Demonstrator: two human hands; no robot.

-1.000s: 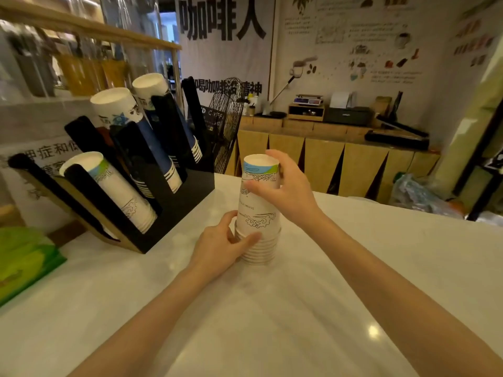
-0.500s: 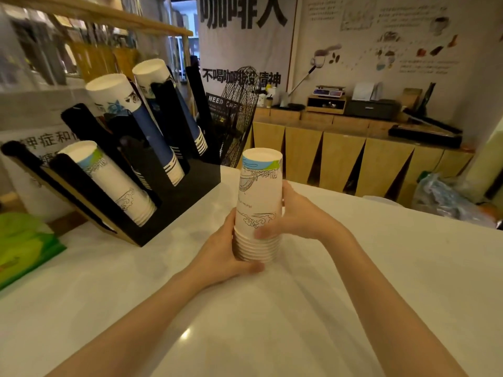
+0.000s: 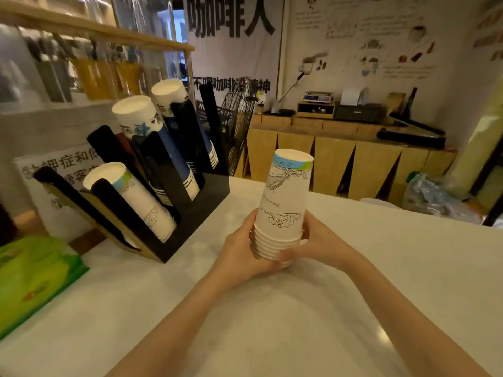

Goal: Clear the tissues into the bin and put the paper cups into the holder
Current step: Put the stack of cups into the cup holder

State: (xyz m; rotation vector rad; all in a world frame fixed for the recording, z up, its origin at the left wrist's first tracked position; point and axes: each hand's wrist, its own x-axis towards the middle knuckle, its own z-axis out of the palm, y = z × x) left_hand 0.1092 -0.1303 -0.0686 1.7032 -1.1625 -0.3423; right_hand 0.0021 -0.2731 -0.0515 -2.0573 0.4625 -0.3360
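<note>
A stack of several upside-down white paper cups with line drawings and a blue-green band stands upright just above the white counter. My left hand wraps the stack's rims from the left and below. My right hand grips the same rims from the right. To the left stands a black slanted cup holder. It carries three leaning cup stacks: a white one in front, a blue-and-white one in the middle, another behind.
A green tissue pack lies at the counter's left edge. A white sign and a clear-panelled shelf stand behind the holder. A black wire basket is past it. Wooden cabinets line the far wall, with a plastic bag on the right.
My right hand slid from the top of the stack down to its rims. Both hands now hold the stack by its base, lifted slightly off the counter.
</note>
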